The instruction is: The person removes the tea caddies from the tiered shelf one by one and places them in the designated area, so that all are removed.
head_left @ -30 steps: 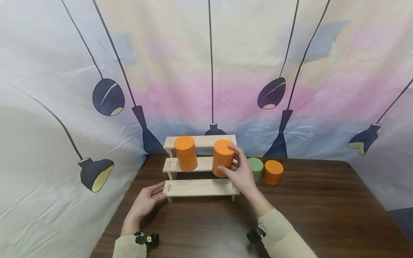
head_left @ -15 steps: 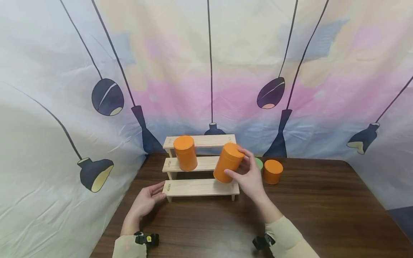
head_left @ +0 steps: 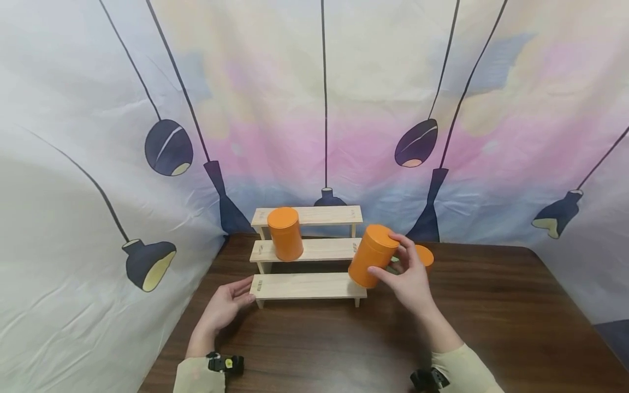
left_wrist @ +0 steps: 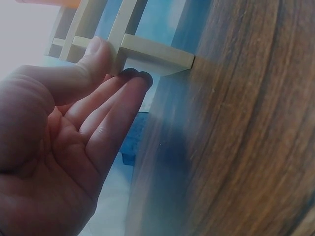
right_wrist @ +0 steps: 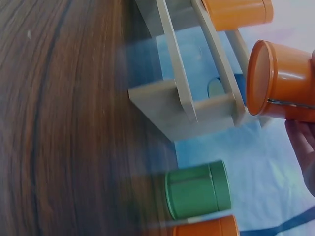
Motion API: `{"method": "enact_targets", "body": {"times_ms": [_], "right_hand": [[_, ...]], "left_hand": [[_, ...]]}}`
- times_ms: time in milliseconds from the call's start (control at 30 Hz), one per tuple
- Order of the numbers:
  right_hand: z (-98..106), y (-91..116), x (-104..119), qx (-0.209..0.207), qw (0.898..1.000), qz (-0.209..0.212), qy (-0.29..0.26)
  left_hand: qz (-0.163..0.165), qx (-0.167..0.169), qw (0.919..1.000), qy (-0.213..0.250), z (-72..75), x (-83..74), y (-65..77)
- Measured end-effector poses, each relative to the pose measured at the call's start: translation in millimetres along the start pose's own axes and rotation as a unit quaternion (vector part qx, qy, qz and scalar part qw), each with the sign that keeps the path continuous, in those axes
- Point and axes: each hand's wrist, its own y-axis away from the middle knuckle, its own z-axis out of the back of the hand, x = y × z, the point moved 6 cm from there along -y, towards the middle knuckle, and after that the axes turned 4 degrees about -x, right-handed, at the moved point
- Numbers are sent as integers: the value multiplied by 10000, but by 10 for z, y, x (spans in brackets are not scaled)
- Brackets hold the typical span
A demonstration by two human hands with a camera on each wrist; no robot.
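Observation:
A three-tier wooden display stand (head_left: 309,286) stands on the table. At the left end of its lowest step, my left hand (head_left: 223,310) holds the board's edge. The left wrist view shows the thumb (left_wrist: 97,51) on one side of the board and the fingertips on the other. My right hand (head_left: 408,275) grips a tall orange canister (head_left: 371,259) between thumb and fingers, tilted and raised by the stand's right end. Its base shows in the right wrist view, off the boards. Another orange canister (head_left: 286,236) is upright on the middle step, towards the left.
A green canister (right_wrist: 197,190) and a short orange canister (head_left: 425,259) stand on the dark wood table (head_left: 511,305) right of the stand. In the head view the right hand mostly hides the green one. A lamp-patterned cloth (head_left: 373,98) hangs behind.
My right hand has taken the orange canister off the middle step, tilted it and carried it right and towards the front. The left hand stays at the stand's lowest step.

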Motion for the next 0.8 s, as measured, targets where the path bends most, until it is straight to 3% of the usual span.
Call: {"method": "enact_targets", "body": {"times_ms": [500,800], "right_hand": [[590,68,120,-191,9996,-194,88],[761,86,119,-318,9993,-89,187]], "left_hand": [[-55,-16,10000,-81,-7,-43,16],[1,-35,10000,-58,2,-32,17]]}}
